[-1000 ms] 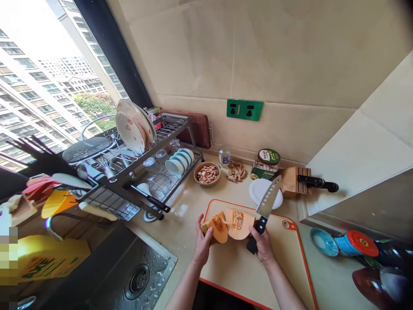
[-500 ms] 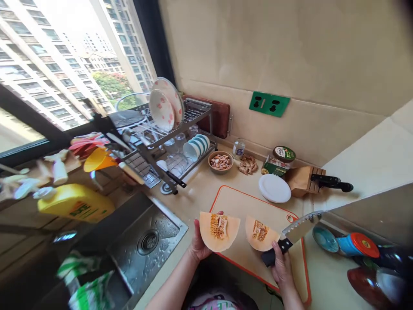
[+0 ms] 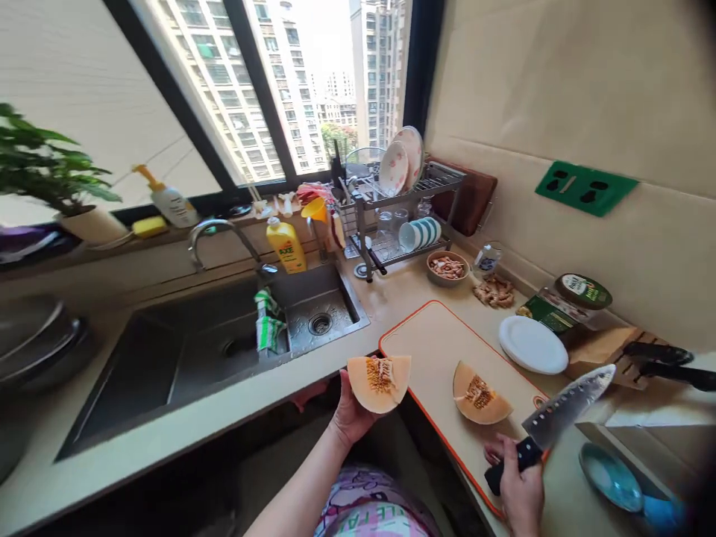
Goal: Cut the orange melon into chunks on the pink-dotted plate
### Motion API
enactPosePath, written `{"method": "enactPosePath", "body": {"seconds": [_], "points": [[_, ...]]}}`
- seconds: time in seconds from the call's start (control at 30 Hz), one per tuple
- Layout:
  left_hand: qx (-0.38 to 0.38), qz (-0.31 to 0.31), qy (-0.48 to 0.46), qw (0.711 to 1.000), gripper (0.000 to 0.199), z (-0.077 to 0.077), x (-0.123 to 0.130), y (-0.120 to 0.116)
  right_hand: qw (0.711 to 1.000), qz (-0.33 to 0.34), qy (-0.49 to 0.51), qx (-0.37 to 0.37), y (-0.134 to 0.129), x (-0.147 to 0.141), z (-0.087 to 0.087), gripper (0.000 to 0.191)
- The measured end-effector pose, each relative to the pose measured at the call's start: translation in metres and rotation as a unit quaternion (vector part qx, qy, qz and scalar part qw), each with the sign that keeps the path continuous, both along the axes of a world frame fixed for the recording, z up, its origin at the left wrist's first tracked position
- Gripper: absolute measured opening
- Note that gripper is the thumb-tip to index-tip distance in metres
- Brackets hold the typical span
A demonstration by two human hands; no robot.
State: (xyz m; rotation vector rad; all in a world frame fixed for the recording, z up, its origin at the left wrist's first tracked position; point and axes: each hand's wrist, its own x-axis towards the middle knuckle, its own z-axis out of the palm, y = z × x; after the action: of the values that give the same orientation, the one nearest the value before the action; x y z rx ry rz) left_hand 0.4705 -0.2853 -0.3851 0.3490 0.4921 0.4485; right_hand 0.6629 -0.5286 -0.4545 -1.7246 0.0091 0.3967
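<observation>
"Where's the melon [image 3: 376, 388]?"
"Left hand [image 3: 352, 419], grip clamped on it. Seeds face us; its long edge runs left to right."
"And the knife [image 3: 551, 425]?"
"Tight in the right hand [image 3: 521, 481], tip up and right. That hand has let go of the other piece [image 3: 479, 395], on the board [image 3: 429, 335]."

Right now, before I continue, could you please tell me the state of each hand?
Left hand: holding a melon piece, cut face toward the camera.
Right hand: closed, holding a knife by its black handle.
</observation>
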Motion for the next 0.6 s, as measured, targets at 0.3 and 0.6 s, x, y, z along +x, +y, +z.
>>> {"method": "enactPosePath", "body": {"seconds": [0.3, 0.6], "points": [[0.023, 0.145, -0.016, 0.989, 0.088, 0.038, -0.126, -0.031, 0.924, 0.353, 0.13, 0.065, 0.059, -0.107, 0.051, 0.051], [0.104, 0.293, 0.019, 0.95, 0.088, 0.036, -0.325, -0.108, 0.737, 0.63, 0.242, 0.031, 0.133, -0.322, 0.095, 0.042]]}}
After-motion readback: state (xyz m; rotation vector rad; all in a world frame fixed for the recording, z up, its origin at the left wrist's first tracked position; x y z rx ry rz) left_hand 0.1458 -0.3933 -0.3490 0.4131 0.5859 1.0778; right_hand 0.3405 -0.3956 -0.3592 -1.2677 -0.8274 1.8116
